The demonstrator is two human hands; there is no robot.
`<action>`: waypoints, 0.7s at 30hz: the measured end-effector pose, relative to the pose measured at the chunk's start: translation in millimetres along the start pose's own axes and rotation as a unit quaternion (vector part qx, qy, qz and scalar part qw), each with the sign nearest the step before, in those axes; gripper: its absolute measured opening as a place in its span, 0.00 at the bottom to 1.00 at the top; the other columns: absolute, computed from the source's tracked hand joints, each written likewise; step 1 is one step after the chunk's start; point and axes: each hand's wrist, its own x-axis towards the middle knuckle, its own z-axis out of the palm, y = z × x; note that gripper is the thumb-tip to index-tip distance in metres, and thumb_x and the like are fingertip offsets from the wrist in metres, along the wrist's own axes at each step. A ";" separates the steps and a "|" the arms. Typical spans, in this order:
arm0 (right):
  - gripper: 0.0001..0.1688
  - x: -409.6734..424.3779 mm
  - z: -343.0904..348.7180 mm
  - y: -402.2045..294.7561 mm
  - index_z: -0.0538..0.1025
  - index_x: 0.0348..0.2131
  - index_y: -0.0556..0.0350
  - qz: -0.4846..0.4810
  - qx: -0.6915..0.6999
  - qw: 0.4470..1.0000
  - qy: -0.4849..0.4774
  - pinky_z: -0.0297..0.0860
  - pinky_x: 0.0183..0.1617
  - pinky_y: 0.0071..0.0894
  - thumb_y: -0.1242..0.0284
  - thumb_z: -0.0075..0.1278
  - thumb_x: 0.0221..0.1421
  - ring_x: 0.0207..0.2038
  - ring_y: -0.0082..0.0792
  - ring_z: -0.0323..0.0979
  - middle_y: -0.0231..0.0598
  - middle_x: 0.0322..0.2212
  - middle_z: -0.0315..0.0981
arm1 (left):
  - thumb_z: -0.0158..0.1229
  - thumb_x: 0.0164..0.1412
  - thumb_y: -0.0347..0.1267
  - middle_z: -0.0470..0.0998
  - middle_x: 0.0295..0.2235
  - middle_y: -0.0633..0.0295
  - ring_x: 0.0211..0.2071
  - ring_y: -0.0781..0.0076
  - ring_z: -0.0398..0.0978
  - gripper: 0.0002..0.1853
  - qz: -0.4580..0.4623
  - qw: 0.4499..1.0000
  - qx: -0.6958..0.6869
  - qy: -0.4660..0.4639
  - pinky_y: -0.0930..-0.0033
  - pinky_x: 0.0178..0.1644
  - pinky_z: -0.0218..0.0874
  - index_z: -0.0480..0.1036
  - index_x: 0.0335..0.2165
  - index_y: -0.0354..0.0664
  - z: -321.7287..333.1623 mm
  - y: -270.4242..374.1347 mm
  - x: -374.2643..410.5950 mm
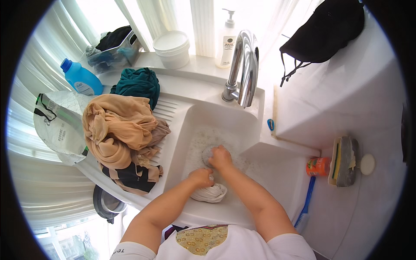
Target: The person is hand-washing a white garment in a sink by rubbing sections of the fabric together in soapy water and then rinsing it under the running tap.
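Sudsy water lies in the bottom of a white laundry sink (224, 117). Over it, my right hand (221, 157) has its fingers on a round greyish thing (207, 156), perhaps the drain cover; whether it grips it is unclear. Just below and to the left, my left hand (201, 178) is curled, with a bit of white material at its fingers. A bunched white cloth (210, 194) rests right beneath that hand, near the sink's front wall. Above the basin curves a chrome faucet (247, 71); no stream shows from it.
Beige clothes (120, 126) and a dark green cloth (138, 84) are heaped on the ribbed drainboard, left. Beyond stand a blue bottle (83, 78), a white tub (172, 48) and a pump bottle (226, 48). A blue-handled brush (308, 198) and an orange container (317, 166) are right.
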 end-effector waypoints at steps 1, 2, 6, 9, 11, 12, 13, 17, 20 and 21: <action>0.16 -9.3 -21.5 1.3 0.75 0.28 0.58 -0.003 0.000 1.000 -0.017 0.69 0.39 0.43 0.67 0.56 0.37 0.35 0.47 0.71 0.48 0.32 0.69 | 0.57 0.42 0.43 0.72 0.44 0.54 0.46 0.58 0.69 0.31 0.003 1.000 -0.007 0.007 0.61 0.49 0.61 0.67 0.48 0.45 2.0 -2.8 -0.4; 0.16 -17.9 -40.6 6.1 0.75 0.28 0.57 -0.005 0.000 0.999 -0.033 0.69 0.39 0.43 0.67 0.56 0.37 0.35 0.47 0.71 0.48 0.32 0.70 | 0.57 0.42 0.43 0.72 0.44 0.54 0.47 0.58 0.69 0.31 -0.001 1.000 -0.010 0.001 0.61 0.49 0.61 0.67 0.48 0.45 1.1 -2.5 -1.1; 0.18 -46.5 -95.8 33.7 0.77 0.31 0.57 0.016 -0.178 0.947 -0.268 0.69 0.40 0.40 0.64 0.58 0.38 0.38 0.44 0.72 0.46 0.33 0.74 | 0.57 0.43 0.43 0.72 0.44 0.54 0.47 0.58 0.69 0.31 0.008 1.000 -0.006 -0.007 0.62 0.49 0.61 0.67 0.48 0.44 -1.4 -0.7 -1.4; 0.20 -56.1 -142.3 24.3 0.77 0.33 0.58 0.008 -0.060 0.971 -0.232 0.69 0.39 0.37 0.63 0.58 0.40 0.36 0.41 0.73 0.45 0.32 0.75 | 0.58 0.44 0.43 0.73 0.43 0.50 0.46 0.55 0.69 0.31 0.024 1.000 -0.002 0.004 0.60 0.49 0.61 0.67 0.48 0.43 -1.4 0.3 -3.4; 0.22 -53.3 -155.8 16.6 0.77 0.34 0.58 0.047 0.111 0.989 -0.089 0.69 0.39 0.36 0.61 0.59 0.40 0.35 0.38 0.74 0.44 0.33 0.75 | 0.58 0.44 0.43 0.73 0.42 0.49 0.46 0.53 0.69 0.31 0.031 0.999 -0.002 0.017 0.60 0.49 0.60 0.67 0.47 0.42 1.0 -0.5 -4.1; 0.24 -47.3 -161.2 14.1 0.76 0.36 0.58 0.052 0.177 0.982 -0.041 0.69 0.39 0.35 0.60 0.58 0.41 0.34 0.37 0.74 0.44 0.33 0.75 | 0.58 0.45 0.44 0.73 0.42 0.49 0.45 0.53 0.69 0.30 0.036 0.999 -0.001 0.027 0.59 0.49 0.60 0.67 0.47 0.42 4.1 -3.1 -2.0; 0.26 -41.1 -165.7 12.4 0.75 0.39 0.58 0.057 0.243 0.968 0.008 0.68 0.38 0.34 0.59 0.58 0.42 0.34 0.36 0.74 0.44 0.34 0.75 | 0.58 0.45 0.44 0.73 0.43 0.49 0.45 0.53 0.69 0.30 0.042 0.999 0.001 0.035 0.59 0.49 0.60 0.67 0.47 0.42 6.3 -3.7 -0.5; 0.34 -8.9 -168.8 -3.0 0.70 0.47 0.57 0.078 0.380 0.898 0.208 0.68 0.40 0.34 0.57 0.57 0.43 0.34 0.36 0.73 0.47 0.35 0.74 | 0.59 0.46 0.42 0.73 0.43 0.50 0.44 0.53 0.70 0.28 0.076 0.986 0.008 0.151 0.58 0.49 0.60 0.69 0.46 0.41 4.3 -1.9 -4.1; 0.36 11.7 -181.4 -26.0 0.69 0.49 0.57 0.088 0.390 0.872 0.285 0.67 0.40 0.34 0.57 0.57 0.44 0.35 0.36 0.73 0.47 0.35 0.74 | 0.59 0.47 0.40 0.73 0.43 0.51 0.42 0.57 0.72 0.24 0.106 0.963 -0.083 0.232 0.60 0.48 0.62 0.71 0.43 0.40 -6.7 4.1 -6.9; 0.35 18.8 -181.8 -29.8 0.69 0.48 0.58 0.089 0.384 0.866 0.307 0.67 0.41 0.33 0.57 0.57 0.44 0.35 0.36 0.73 0.47 0.35 0.74 | 0.59 0.48 0.39 0.73 0.42 0.51 0.41 0.57 0.72 0.22 0.110 0.954 -0.132 0.245 0.61 0.47 0.63 0.72 0.41 0.40 -11.7 7.5 -9.0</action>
